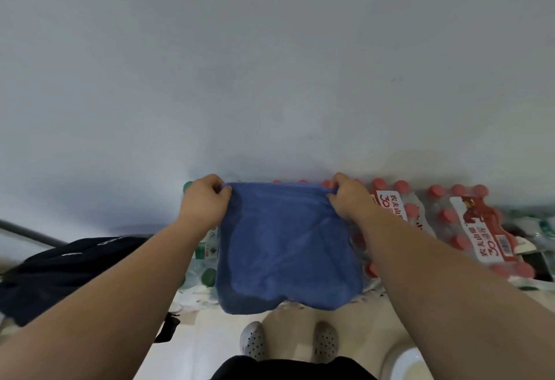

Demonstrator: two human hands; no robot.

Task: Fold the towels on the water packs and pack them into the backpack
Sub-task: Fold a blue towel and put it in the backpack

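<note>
Towel point(288, 247) sits between both hands, spread over the water packs, directly ahead of the person. Left hand point(205, 202) is on the far-left corner, right hand point(350, 199) on the far-right corner. Both hands have fingers curled, pinching the far edge of the cloth; fabric bunches up at each grip. The far edge runs roughly straight between the two hands, close to the wall point(270, 64).

Towel look: solid blue, soft pile, roughly square outline. Diagonal creases run from both pinched corners toward the middle. A darker shaded patch sits just below the left grip. The near edge is rounded and thick and overhangs the front of the packs above the floor point(192, 346). Can't tell how many layers it has.

Around it: a pack of green-capped bottles point(204, 262) shows at the towel's left side, partly under the left forearm. Red-capped bottle packs point(468, 229) with red-and-white labels lie to the right, one touching the towel's right side under the right forearm. A dark backpack point(69, 262) lies to the left of the packs, beside the left arm, apart from the towel. Grey perforated shoes point(253, 342) stand on the floor just below the towel's near edge.
</note>
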